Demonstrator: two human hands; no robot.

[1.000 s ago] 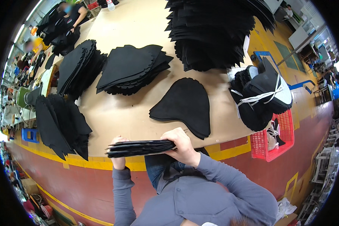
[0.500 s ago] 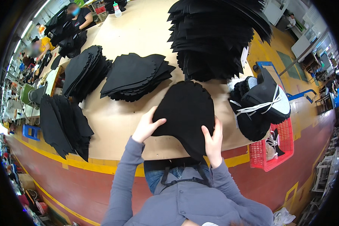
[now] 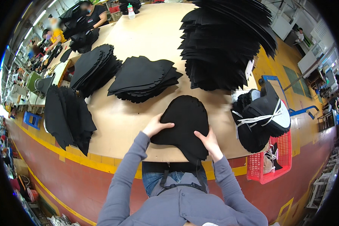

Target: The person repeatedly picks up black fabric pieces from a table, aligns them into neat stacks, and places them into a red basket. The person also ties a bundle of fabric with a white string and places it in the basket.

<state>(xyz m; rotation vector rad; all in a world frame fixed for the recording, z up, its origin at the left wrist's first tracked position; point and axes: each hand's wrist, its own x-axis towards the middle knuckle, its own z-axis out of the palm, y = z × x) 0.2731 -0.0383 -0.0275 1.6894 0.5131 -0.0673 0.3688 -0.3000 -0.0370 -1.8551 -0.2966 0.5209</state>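
My left hand (image 3: pixel 157 126) lies flat on the left edge of the black fabric piece (image 3: pixel 184 122), fingers spread and thumb hooked over its rim. My right hand (image 3: pixel 208 141) presses on its lower right edge, fingers stretched out along the cloth; neither hand is curled into a grip, both simply pin the piece down. The piece itself is a rounded, dome-shaped cut that rests on the tan surface (image 3: pixel 116 124), its narrow lower end hanging just past the near edge of the surface toward my apron.

Taking that piece as the mark: to its left the surface is bare right up to a fanned stack of black pieces (image 3: pixel 66 116) that droops over the near-left edge. Just beyond it, farther from me, sits a low pile of the same cuts (image 3: pixel 143 77), close but apart from my piece, and left of that pile a taller slanted stack (image 3: pixel 92 67). Beyond and to the right rises a big heap of black pieces (image 3: pixel 226 45), its lower fringe near the top of my piece. To the right, at the surface's edge, sits a bundle tied with white cord (image 3: pixel 261 118), and below it a red basket (image 3: pixel 269 164) hangs off the side. Far beyond, past open tan surface, stands a white bottle (image 3: pixel 131 11), and other people work at the far left corner.
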